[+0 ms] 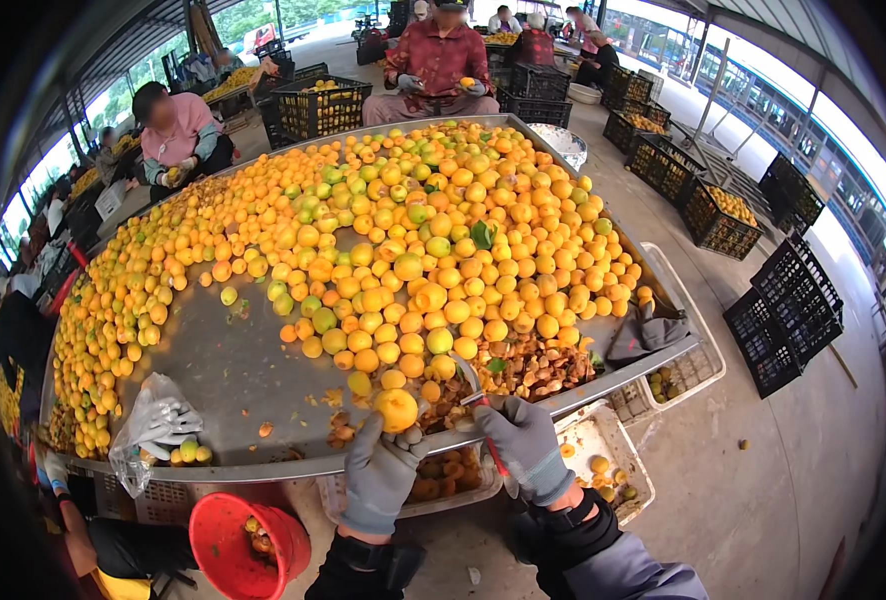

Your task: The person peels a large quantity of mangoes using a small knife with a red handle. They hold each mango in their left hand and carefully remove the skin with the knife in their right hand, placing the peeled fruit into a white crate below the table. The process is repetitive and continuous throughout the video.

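Observation:
My left hand (383, 472), in a grey work glove, holds an orange-yellow stone fruit (396, 410) upright at the near edge of a metal table (225, 360). To its right my right hand (521, 446), also gloved, grips the red handles of a cutting tool (475, 386) with curved metal jaws. The tool's head is beside the fruit, apart from it. Beyond both hands lies a large heap of yellow, orange and greenish fruit (428, 262). Brown stones and fruit scraps (536, 367) are piled just past my right hand.
Below the table edge stand white crates (623, 457) with fruit and a red bucket (206, 532). A plastic bag with gloves (161, 427) lies at left, a dark cloth (641, 337) at right. People sit across and left of the table; black crates (720, 221) stand on the floor.

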`<control>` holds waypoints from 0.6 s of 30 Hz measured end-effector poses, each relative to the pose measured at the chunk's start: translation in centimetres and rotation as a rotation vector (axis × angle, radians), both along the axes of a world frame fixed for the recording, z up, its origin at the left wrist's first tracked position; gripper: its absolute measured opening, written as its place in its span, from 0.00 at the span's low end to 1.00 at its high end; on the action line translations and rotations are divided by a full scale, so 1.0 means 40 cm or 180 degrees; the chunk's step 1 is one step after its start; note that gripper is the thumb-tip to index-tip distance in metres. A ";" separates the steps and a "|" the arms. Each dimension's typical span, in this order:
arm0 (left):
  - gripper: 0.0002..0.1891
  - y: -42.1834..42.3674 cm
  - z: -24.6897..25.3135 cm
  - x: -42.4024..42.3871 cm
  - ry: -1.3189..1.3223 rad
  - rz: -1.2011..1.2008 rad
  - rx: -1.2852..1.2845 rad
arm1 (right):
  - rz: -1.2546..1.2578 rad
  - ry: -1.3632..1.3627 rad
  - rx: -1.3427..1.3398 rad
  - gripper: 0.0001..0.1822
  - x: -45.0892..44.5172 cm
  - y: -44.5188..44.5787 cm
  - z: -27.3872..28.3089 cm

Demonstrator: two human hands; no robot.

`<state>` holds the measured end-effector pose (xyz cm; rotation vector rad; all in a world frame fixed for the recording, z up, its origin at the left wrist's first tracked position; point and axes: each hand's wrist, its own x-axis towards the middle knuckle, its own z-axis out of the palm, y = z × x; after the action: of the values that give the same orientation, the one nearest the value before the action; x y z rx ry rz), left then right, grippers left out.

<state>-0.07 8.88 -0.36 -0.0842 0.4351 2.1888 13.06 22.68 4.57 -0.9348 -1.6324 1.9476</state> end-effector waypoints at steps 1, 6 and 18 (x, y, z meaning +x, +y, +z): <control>0.18 -0.006 -0.012 -0.005 0.0049 -0.0020 0.0003 | -0.0026 -0.0025 -0.0083 0.13 -0.002 -0.002 0.007; 0.20 -0.007 -0.036 -0.007 -0.0015 -0.0121 0.0223 | -0.0163 -0.0193 -0.0194 0.18 0.005 0.011 0.010; 0.21 0.000 -0.004 0.000 -0.0004 -0.0310 0.0066 | 0.0392 0.0102 0.0237 0.15 0.020 0.019 0.004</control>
<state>-0.07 8.86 -0.53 -0.0521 0.4074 2.0968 13.85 23.45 4.75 -0.7874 -1.7690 1.9561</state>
